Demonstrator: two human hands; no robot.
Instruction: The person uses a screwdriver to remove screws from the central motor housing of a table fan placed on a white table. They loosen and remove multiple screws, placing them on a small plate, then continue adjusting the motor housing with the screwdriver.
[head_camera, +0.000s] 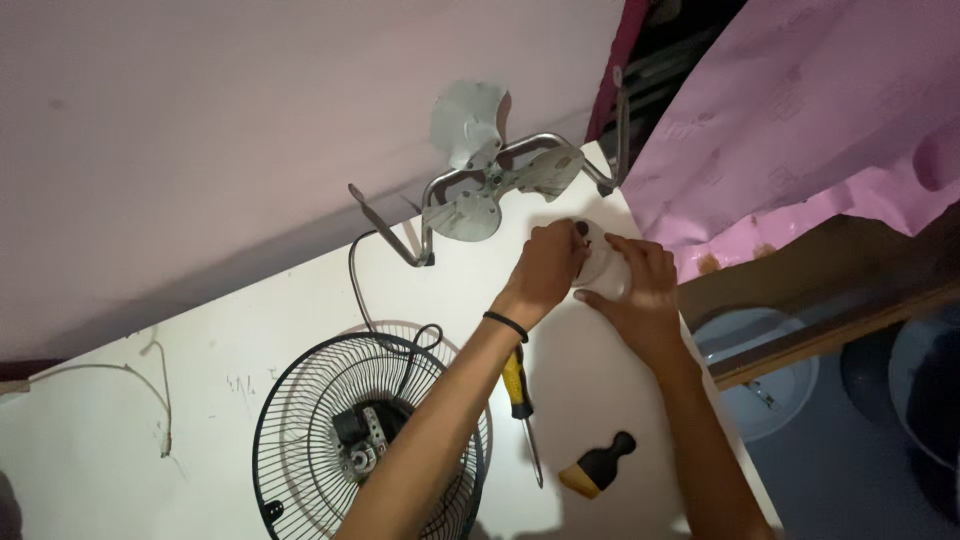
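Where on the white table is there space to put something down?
Bare white table lies left of the fan grille, past the thin wire. A smaller patch sits between screwdriver and brush. It is crowded near both hands and the fan blade.

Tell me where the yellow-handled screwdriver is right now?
The yellow-handled screwdriver lies on the white table, just right of the left forearm, between the black wire fan guard and a small black-handled brush.

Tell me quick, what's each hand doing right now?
Left hand: closed on the small white round part.
Right hand: closed on the same white part from the other side.
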